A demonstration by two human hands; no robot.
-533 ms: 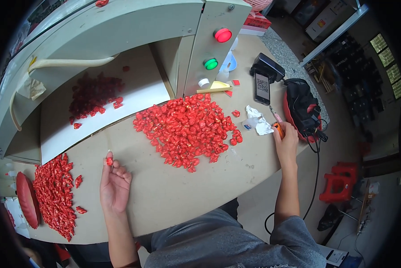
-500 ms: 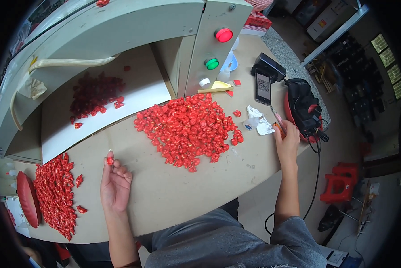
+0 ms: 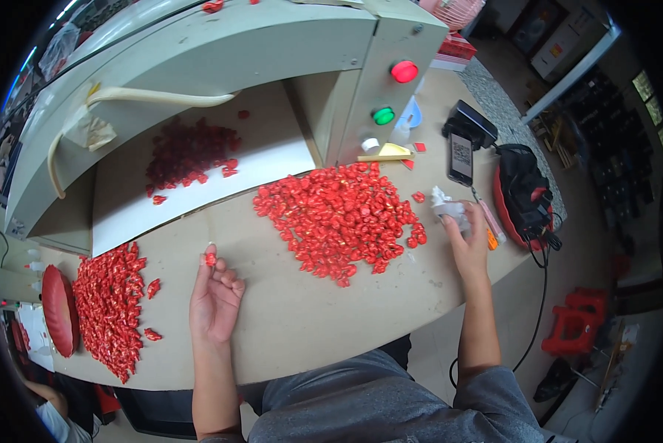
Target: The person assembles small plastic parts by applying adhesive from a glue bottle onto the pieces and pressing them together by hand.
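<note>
My left hand (image 3: 219, 299) is palm up over the table, pinching a small shiny red piece (image 3: 210, 259) between thumb and index finger. My right hand (image 3: 469, 240) is at the right side of the table, thumb and fingers apart around a crumpled white tissue (image 3: 441, 198). A small clear bottle was lying against that tissue and is now mostly hidden by the hand. Beside this hand lies a pink-handled tool (image 3: 488, 214) with an orange part (image 3: 491, 238). Between my hands spreads a pile of similar red pieces (image 3: 339, 218).
Another red pile (image 3: 111, 310) lies at left beside a red oval tray (image 3: 59, 310). A grey arched machine (image 3: 235, 55) with red and green buttons covers more red pieces (image 3: 187, 151). At right are a phone (image 3: 460, 156), a black bag (image 3: 522, 192) and a cable.
My right hand has left the pink-handled tool and moved left to the tissue. My left hand still pinches the red piece. The whole view has shifted slightly.
</note>
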